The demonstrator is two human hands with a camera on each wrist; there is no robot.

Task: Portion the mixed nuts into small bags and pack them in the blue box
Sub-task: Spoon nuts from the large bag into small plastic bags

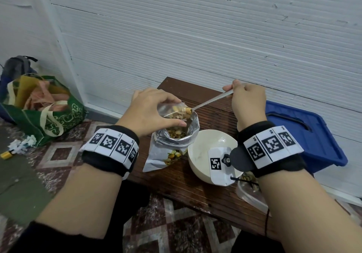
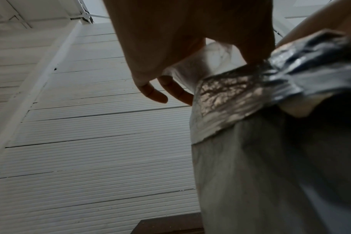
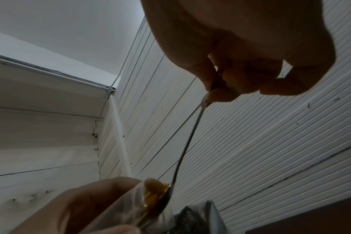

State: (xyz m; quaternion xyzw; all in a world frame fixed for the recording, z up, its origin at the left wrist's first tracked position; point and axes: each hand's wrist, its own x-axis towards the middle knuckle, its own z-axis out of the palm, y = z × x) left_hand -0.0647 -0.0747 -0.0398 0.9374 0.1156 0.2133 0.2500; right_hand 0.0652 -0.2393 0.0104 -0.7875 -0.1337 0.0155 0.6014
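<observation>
Left hand (image 1: pixel 150 111) and right hand (image 1: pixel 247 101), fingers curled.

home floor corner, patterned tiles (image 1: pixel 64 151), shopping bag (image 1: pixel 45 107)

A green fabric shopping bag (image 1: pixel 49 113) stuffed with orange and yellow plastic sits at nine o'clock, a grey backpack (image 1: pixel 16 67) behind it, crumpled white paper scraps (image 1: pixel 23 142) in front.

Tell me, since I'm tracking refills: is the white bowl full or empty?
Empty as far as it shows: the white bowl has a bare interior, no nuts visible. The right wrist's marker tag hides its near part.
</observation>
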